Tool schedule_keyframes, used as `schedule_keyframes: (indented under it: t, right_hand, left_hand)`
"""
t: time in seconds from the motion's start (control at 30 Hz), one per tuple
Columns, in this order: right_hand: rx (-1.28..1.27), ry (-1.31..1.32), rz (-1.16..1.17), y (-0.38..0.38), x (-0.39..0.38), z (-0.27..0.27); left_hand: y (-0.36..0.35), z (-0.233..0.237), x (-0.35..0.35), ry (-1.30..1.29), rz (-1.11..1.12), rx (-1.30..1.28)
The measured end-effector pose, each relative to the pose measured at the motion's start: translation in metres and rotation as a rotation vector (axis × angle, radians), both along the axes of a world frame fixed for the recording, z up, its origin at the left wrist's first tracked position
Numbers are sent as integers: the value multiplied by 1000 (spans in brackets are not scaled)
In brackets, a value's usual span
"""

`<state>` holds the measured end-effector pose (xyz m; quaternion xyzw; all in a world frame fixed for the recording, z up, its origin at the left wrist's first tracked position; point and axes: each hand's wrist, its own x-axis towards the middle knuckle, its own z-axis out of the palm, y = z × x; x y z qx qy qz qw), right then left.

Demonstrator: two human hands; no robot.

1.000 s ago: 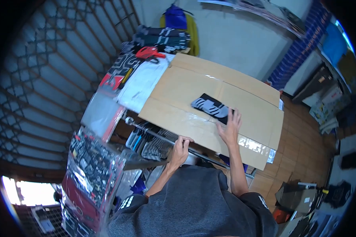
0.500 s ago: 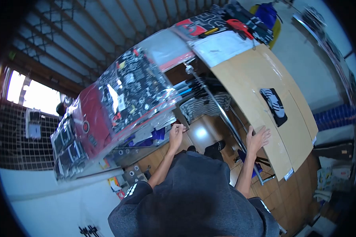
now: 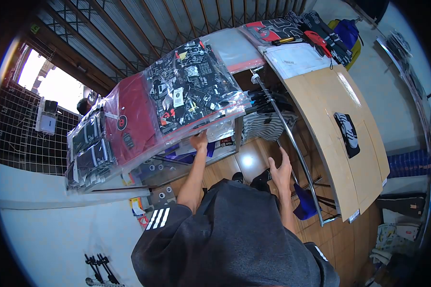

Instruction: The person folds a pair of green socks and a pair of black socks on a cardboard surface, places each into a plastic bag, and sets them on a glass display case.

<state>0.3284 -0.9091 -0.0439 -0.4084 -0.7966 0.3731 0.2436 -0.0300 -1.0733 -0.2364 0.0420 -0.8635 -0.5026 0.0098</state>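
My left hand (image 3: 199,140) reaches in at the front edge of the counter, just below a clear-bagged black patterned garment (image 3: 191,88). Its fingertips are hidden by the edge, so whether they grip anything does not show. Clear-wrapped items (image 3: 221,131) lie on the shelf under the counter, beside that hand. My right hand (image 3: 281,168) is in the air left of the metal rail (image 3: 292,138), fingers apart and holding nothing. A folded black-and-white cloth item (image 3: 346,135) rests on the tan board (image 3: 321,110) farther right.
A bagged dark red garment (image 3: 131,112) and several bagged black garments (image 3: 88,148) cover the counter's left part. Striped clothing (image 3: 266,125) hangs behind the rail. A red-handled tool (image 3: 317,42) lies at the back right. Beyond the counter's left end, a person's head (image 3: 84,106) shows.
The view has shifted. My left hand has moved left and in under the counter edge. My right hand has come off the tan board to the left of the rail.
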Motion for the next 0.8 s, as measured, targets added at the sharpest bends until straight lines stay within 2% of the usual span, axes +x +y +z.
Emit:
schedule_keyframes:
  t: [0.1,0.2,0.3,0.4,0.5,0.6,0.7,0.77,0.8]
  right_hand:
    - [-23,21,58,-10,1,-4]
    - [-49,-12,71,-14,7,-5]
    - [-63,-21,62,-15,9,-8]
    - [-76,-13,60,-18,11,-10]
    - [-80,13,76,-19,9,-15]
    - [-94,20,98,-22,6,-17]
    - [-189,34,133,-25,-2,-18]
    - [-263,65,167,-28,-8,-27]
    - [-394,92,184,-28,-12,-36]
  left_hand:
    - [4,2,-13,-90,25,-154]
    - [3,14,-7,-77,32,-135]
    - [5,22,0,91,53,-160]
    - [-3,-8,-12,57,-80,-33]
    - [-11,-18,-21,-146,-193,124]
    - [-15,16,1,-135,-243,264]
    - [-21,24,26,-136,-198,272]
    - [-29,53,53,-408,-248,337]
    - [-32,67,67,-544,-271,369]
